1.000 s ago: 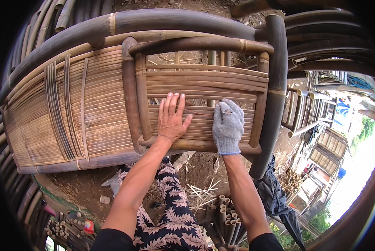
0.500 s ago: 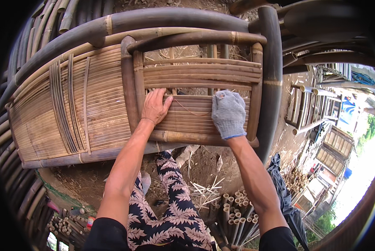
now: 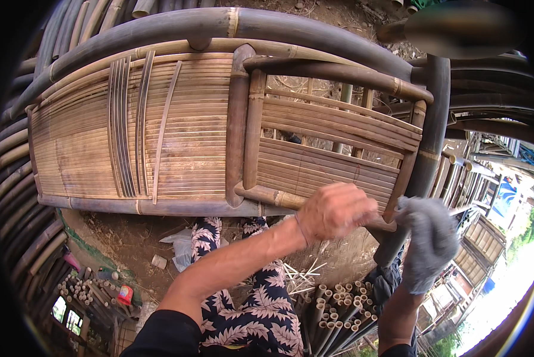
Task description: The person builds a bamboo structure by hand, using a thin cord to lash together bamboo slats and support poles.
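Observation:
My bare left hand [image 3: 338,211] is closed, knuckles up, above the near right corner of a bamboo slat panel [image 3: 314,169]. To its right, my right hand [image 3: 428,238] in a grey knitted glove is curled near the panel's corner and a thick dark bamboo post. Motion blurs both hands. What their fingers pinch, if anything, is too small to make out. The panel has a bamboo pole frame and two bands of thin slats with gaps between. It rests at the right end of a long bamboo bench [image 3: 195,131].
Several loose dark strips [image 3: 122,128] and a pale strip [image 3: 164,134] lie across the bench slats. Cut bamboo tubes [image 3: 338,309] stand near my legs. A clear plastic bag [image 3: 182,247] lies on the dirt floor. Bamboo poles [image 3: 11,196] are stacked at the left.
Both hands have left the panel's slats and moved right and toward me. The thin cord seen between them earlier is not plain now. My view has shifted, so the bench appears farther right.

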Demonstrator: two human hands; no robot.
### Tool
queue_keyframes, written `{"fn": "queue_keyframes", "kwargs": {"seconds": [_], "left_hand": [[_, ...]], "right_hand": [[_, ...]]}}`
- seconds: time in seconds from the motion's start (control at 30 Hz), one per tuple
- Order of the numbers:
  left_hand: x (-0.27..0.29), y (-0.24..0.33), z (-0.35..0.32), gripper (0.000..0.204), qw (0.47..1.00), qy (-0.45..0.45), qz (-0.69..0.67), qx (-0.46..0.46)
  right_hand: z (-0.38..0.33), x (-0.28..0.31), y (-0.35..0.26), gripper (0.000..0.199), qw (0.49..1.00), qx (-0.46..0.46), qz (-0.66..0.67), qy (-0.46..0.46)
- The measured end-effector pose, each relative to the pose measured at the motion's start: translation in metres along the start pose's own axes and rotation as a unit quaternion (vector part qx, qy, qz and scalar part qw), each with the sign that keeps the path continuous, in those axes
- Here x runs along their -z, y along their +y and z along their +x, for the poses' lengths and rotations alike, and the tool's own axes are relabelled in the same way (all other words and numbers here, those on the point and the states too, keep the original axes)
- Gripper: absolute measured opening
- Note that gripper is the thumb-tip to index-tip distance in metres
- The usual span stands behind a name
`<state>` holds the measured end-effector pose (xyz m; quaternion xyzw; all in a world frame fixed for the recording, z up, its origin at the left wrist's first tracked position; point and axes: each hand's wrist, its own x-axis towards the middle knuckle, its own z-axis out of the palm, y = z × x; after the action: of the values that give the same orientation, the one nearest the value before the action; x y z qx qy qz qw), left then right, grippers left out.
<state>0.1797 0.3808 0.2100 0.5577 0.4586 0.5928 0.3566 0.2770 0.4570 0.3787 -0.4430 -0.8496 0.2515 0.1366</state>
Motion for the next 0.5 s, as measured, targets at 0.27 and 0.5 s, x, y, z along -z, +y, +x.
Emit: {"fn": "queue_keyframes", "kwargs": {"seconds": [0.27, 0.5], "left_hand": [[0.091, 0.032, 0.006, 0.025, 0.946, 0.285, -0.053, 0.148], [0.060, -0.136, -0.049, 0.064, 0.923, -0.062, 0.246, 0.288]], "right_hand": [[0.026, -0.095, 0.015, 0.031, 0.886, -0.224, 0.326, -0.241], [0.012, -0.134, 0.127, 0.024, 0.935, -0.201, -0.289, -0.032]]}}
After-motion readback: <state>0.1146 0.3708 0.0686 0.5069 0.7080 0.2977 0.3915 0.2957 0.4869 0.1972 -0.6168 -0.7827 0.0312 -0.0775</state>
